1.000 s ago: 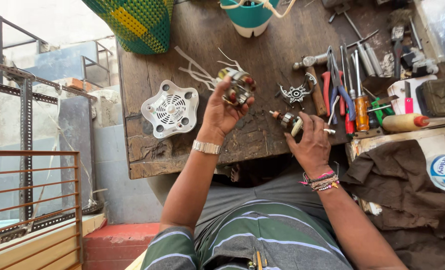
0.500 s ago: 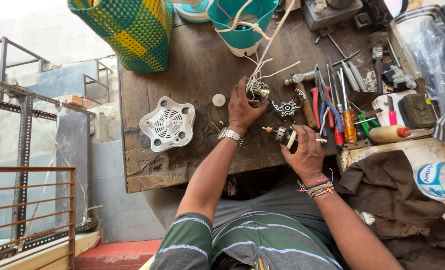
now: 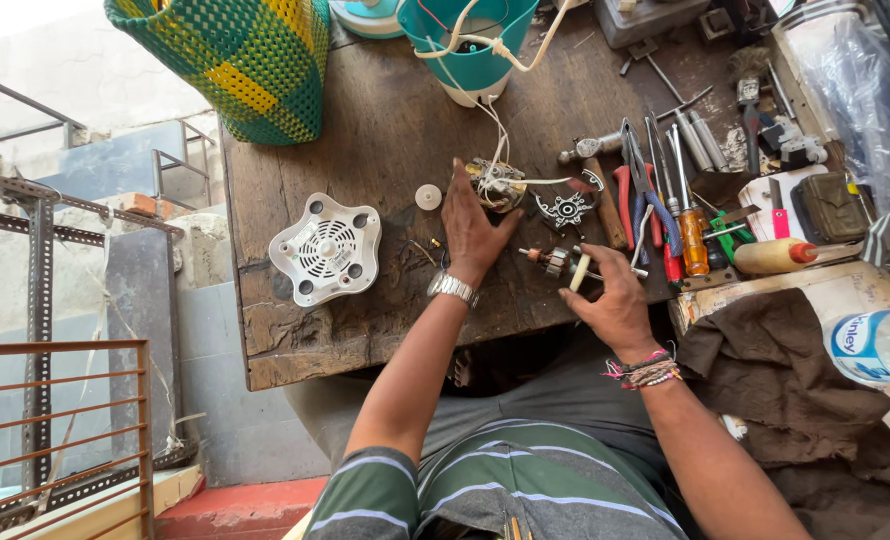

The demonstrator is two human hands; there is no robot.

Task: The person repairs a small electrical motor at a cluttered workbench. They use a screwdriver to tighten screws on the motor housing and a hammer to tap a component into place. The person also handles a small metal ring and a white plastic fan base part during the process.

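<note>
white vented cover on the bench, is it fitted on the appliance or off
Off. The white vented cover lies alone on the wooden bench, apart from the teal appliance body and left of the left hand.

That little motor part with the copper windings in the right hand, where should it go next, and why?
Probably a short move left, toward the wired motor piece that the left hand rests on. The right hand holds the copper-wound rotor just above the wooden table, close beside that piece, and the two look like parts of one motor.

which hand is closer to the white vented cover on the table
Left. The left hand lies just right of the white vented cover; the right hand is farther right, at the small motor rotor.
</note>
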